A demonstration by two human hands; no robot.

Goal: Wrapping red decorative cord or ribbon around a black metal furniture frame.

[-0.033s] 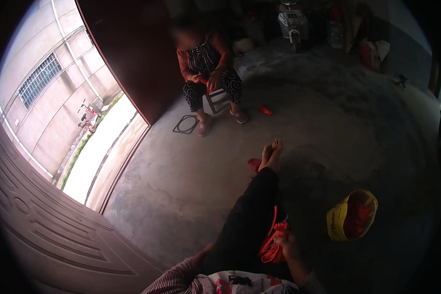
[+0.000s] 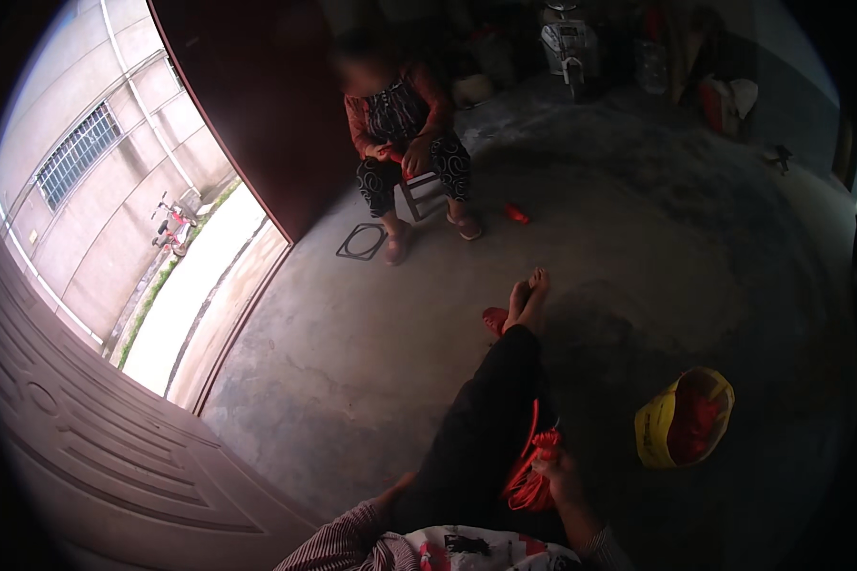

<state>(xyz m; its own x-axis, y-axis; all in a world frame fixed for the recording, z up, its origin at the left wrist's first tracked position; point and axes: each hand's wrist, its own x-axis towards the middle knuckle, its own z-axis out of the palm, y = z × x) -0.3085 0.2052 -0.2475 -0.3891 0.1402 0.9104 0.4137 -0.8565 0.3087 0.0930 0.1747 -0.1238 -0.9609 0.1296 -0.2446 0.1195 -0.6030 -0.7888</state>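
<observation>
- Head view, 6 o'clock: bare left hand (image 2: pixel 396 490) is mostly hidden beside the black-trousered leg (image 2: pixel 462 447); whether its fingers are apart or together, I cannot tell.
- 5 o'clock: bare right hand (image 2: pixel 563 475) is clamped on the bright red, stringy cord bundle (image 2: pixel 528 489), at the leg's 3 o'clock side.
- Step in hand, as I judge it: holding the strands gathered. The next move probably calls for the left hand to come across and sort them.
- 4 o'clock: yellow, open-topped container (image 2: pixel 653 433) with red contents (image 2: pixel 695 425).
- 12 o'clock, farthest: seated person (image 2: pixel 400 114).
</observation>
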